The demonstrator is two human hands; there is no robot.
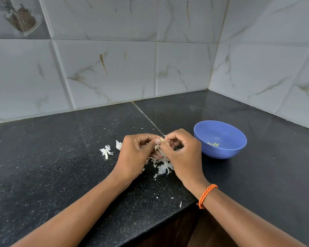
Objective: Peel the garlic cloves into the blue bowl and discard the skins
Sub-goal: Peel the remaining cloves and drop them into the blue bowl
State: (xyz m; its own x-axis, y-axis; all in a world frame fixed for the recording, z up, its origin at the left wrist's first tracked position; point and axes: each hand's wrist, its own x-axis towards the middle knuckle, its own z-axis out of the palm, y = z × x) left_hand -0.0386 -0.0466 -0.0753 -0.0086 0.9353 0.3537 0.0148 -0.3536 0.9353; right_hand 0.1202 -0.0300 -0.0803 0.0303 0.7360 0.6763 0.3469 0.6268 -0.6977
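Pinched between the curled fingertips of the left hand [137,150] and the right hand [181,152], a garlic clove [161,139] is held just above the black worktop [61,166], with papery skin hanging from it. Loose skins [161,166] are scattered beneath and between the hands, and two more bits [106,151] lie to the left. The blue bowl [220,139] is set just right of the right hand, with a few peeled cloves [213,144] inside.

Head view, angled down, close over counter [61,166] corner
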